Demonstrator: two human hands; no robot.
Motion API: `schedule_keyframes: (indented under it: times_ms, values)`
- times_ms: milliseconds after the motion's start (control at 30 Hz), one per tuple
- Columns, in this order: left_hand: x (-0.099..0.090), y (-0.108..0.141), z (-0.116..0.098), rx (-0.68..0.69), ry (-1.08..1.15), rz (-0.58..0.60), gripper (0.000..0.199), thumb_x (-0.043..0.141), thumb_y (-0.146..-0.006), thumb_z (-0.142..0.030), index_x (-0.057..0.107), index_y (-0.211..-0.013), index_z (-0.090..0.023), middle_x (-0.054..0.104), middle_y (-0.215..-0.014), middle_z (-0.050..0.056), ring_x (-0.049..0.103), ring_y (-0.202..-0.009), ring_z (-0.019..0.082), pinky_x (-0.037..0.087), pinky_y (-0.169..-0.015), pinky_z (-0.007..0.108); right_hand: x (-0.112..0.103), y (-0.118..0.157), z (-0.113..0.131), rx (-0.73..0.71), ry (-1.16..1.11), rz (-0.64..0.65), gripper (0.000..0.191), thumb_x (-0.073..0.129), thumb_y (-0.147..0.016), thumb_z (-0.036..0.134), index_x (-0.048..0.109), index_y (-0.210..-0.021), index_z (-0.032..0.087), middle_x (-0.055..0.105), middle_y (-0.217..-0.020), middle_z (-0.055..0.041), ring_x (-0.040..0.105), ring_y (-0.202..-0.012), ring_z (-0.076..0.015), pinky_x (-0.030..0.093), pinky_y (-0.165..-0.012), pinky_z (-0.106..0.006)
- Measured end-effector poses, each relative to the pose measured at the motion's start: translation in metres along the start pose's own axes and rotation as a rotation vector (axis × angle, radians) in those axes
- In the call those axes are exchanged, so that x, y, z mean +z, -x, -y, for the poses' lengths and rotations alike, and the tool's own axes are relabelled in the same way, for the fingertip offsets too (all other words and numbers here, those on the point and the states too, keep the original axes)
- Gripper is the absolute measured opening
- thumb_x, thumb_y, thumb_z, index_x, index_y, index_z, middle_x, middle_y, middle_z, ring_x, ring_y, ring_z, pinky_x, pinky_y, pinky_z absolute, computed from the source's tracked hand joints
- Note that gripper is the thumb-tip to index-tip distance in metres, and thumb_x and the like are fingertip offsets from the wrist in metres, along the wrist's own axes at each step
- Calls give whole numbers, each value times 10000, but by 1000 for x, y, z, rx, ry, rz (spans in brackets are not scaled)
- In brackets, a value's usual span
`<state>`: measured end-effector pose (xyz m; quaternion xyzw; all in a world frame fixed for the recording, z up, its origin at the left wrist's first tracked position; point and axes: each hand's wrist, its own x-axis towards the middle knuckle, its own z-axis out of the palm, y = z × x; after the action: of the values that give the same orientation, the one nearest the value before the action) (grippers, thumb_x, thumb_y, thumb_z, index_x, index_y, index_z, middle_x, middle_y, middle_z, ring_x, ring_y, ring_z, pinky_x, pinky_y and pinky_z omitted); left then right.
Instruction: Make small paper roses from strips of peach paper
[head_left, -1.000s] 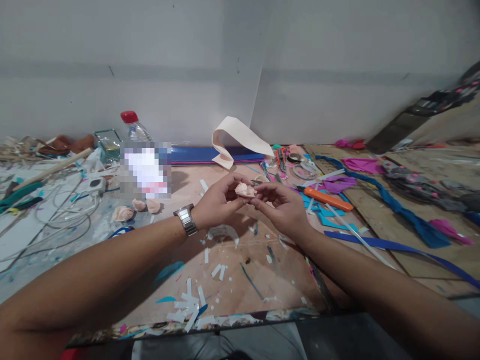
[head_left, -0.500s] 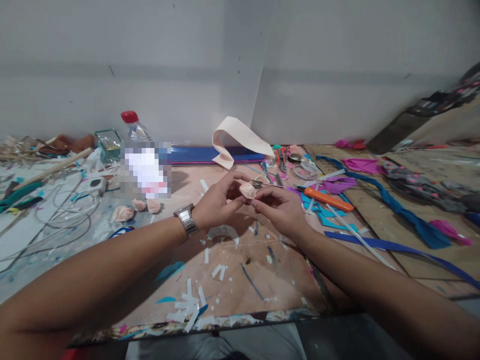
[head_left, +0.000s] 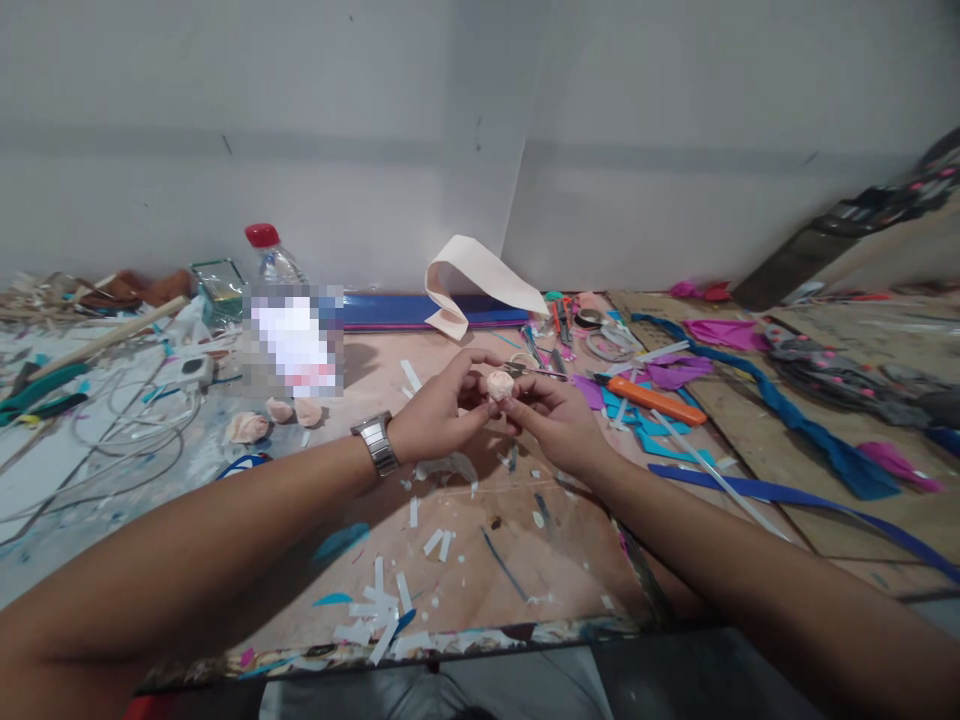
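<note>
- Here's the flower [head_left: 500, 386], small, pale peach and rounded, up between both hands over the middle of the table [head_left: 465, 520].
- Left hand [head_left: 442, 412]: fingers and thumb closed on its side. Right hand [head_left: 564, 420]: thumb and fingers pinching the other side, low down.
- Looks very light, probably soft paper or thin cloth; it should give under a squeeze, with little slip.
- Fragile, I'd judge, at those thin wrapped folds; the gathered base looks the safest place to hold, the rim the easiest to crush.
- Over to the left, three more peach pieces, the largest [head_left: 249, 428] a curled rosette.
- Behind the hands, a broad cream strip [head_left: 499, 270] arches over in a loop, matte, seemingly springy.
- Off right, a smooth orange cutter [head_left: 656, 398] near a crinkled blue ribbon [head_left: 806, 432]; flat white scraps [head_left: 379, 605] litter the near edge.
</note>
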<state>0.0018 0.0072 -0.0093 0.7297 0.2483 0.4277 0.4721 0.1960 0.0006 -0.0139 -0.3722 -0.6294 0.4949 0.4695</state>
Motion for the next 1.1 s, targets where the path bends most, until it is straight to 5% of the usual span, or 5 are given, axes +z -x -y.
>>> schedule_keyframes:
  times_ms: [133, 300, 533, 700, 1100]
  values:
    - [-2, 1, -3, -33, -70, 30, 468, 625, -940, -231, 386, -1341, -205, 623, -917, 26, 637, -812, 153, 480, -708, 257, -1, 2, 1, 7, -63, 49, 403, 880, -777, 403, 633, -1056, 250, 668, -936, -5, 643, -707, -132, 557, -609, -251]
    - [-7, 3, -6, -64, -361, 88, 621, 662, -854, -190, 354, -1393, -197, 597, -843, -15, 593, -715, 145, 430, -648, 258, -4, 2, 5, -77, 155, 109, 477, 861, -792, 335, 645, -1211, 266, 653, -1173, -62, 684, -914, -191, 588, -755, -310]
    - [-5, 1, -6, -69, -178, -9, 463, 649, -909, -248, 425, -1312, -205, 632, -837, -8, 633, -740, 138, 472, -676, 242, -1, 2, 3, 38, -11, 31, 361, 846, -794, 395, 589, -1001, 250, 630, -838, 21, 646, -662, -148, 565, -578, -277]
    - [-5, -2, -3, -20, -173, -115, 172, 702, -896, -280, 668, -1016, -162, 724, -925, 55, 675, -794, 138, 529, -746, 248, -4, -2, 3, 72, -71, 72, 416, 862, -775, 423, 540, -968, 243, 602, -733, 59, 629, -578, -122, 535, -548, -251]
    - [-7, -4, -10, -131, -45, -201, 170, 811, -829, -307, 827, -924, -167, 818, -941, 81, 755, -870, 190, 578, -817, 284, -5, -1, 4, 67, -167, 71, 413, 873, -775, 422, 571, -980, 230, 664, -704, 48, 637, -566, -117, 503, -560, -240]
